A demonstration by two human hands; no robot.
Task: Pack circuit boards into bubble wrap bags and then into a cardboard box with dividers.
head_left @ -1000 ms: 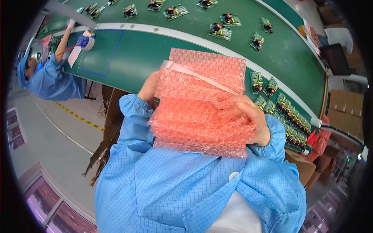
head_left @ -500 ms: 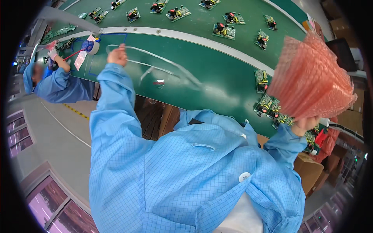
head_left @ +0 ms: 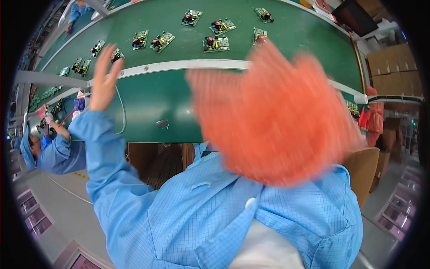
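Observation:
My left hand (head_left: pixel 105 83) is raised over the left part of the green bench, fingers stretched up and apart. A thin pale strip (head_left: pixel 123 112) curves down on the bench side of it; I cannot tell whether it touches the hand. A stack of pink bubble-wrap bags (head_left: pixel 273 116), smeared by motion, hangs in front of my chest and over the bench edge. It hides my right hand, which held it a moment earlier, and most of my right forearm. A small clear bag with a red stripe (head_left: pixel 162 123) lies on the bench near its front edge.
Several circuit boards (head_left: pixel 216 44) lie on the green surface beyond the white rail (head_left: pixel 179 65). At the left, a co-worker in blue (head_left: pixel 58 150) works at the bench. Cardboard boxes (head_left: pixel 394 67) and a dark monitor (head_left: pixel 354 18) stand at the right.
The bubble-wrap bags have swung from the right to the middle, in front of my chest. My left hand has opened and shifted left; the pale strip has dropped beside it. The view has turned.

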